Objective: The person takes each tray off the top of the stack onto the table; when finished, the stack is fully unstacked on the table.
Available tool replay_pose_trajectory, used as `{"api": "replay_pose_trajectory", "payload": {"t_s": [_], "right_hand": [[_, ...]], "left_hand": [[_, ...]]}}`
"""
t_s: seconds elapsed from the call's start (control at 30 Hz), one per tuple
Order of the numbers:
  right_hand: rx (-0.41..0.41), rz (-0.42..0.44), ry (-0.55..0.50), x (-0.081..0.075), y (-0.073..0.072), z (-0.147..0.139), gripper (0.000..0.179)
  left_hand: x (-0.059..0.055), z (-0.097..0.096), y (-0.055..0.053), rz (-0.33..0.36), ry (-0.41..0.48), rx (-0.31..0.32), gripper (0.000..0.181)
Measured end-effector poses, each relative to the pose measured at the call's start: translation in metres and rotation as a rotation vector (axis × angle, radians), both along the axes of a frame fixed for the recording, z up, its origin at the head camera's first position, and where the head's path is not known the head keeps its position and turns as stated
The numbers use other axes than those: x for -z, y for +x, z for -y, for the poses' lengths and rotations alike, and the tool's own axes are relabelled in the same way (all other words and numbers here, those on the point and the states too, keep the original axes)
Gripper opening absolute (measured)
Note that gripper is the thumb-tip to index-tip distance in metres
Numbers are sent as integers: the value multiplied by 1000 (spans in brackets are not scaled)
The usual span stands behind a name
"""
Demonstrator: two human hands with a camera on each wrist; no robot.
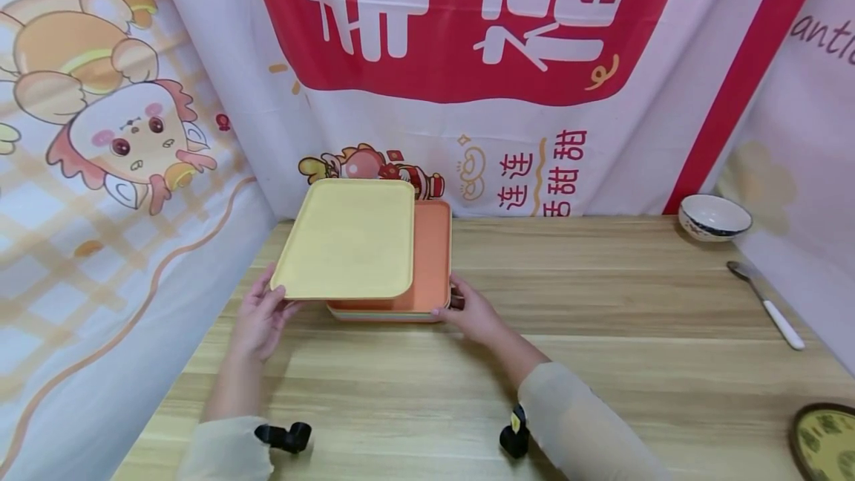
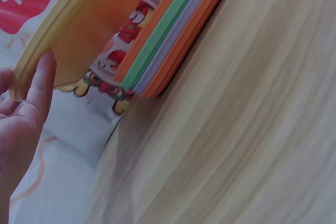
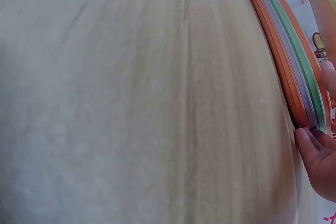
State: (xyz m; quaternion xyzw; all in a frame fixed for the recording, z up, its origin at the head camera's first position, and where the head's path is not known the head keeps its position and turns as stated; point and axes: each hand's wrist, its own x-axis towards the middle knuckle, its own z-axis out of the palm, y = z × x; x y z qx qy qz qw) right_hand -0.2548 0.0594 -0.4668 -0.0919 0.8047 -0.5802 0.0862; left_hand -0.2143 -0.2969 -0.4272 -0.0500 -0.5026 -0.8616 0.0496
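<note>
Left hand (image 1: 263, 321): pinches yellow tray (image 1: 350, 243) by corner, seemingly to hold it raised.
Right hand (image 1: 476, 312): grips tray stack (image 1: 433, 254), likely steadying it.

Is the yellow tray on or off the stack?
Off, as far as visible: the left hand holds the yellow tray, with a gap to the stack in the left wrist view.

One wide view, two close ones

The head view looks forward and down from above, across the table (image 1: 601, 347) to the far cloth (image 1: 467, 87). Each wrist view is low, close and tilted, one beside the left hand (image 2: 23, 129), one beside the right hand (image 3: 321, 162); both share the near side of the tray stack (image 2: 173, 38).
</note>
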Motion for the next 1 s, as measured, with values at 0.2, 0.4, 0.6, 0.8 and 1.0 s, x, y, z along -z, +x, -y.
{"api": "replay_pose_trajectory", "payload": {"t_s": [0.2,0.4,0.6,0.8,1.0], "right_hand": [[2,16,16,1,0,-1,80],[0,-3,29,1,1,-1,80],[7,-17,29,1,1,0,78],[21,-21,22,1,1,0,77],[23,-31,27,2,2,1,77]], "left_hand": [[-3,32,12,-101,134,4,47],[-5,62,23,-101,223,-30,45],[-4,87,32,-77,254,-56,44],[1,106,36,-94,277,-50,42],[7,119,39,-54,208,-55,42]]}}
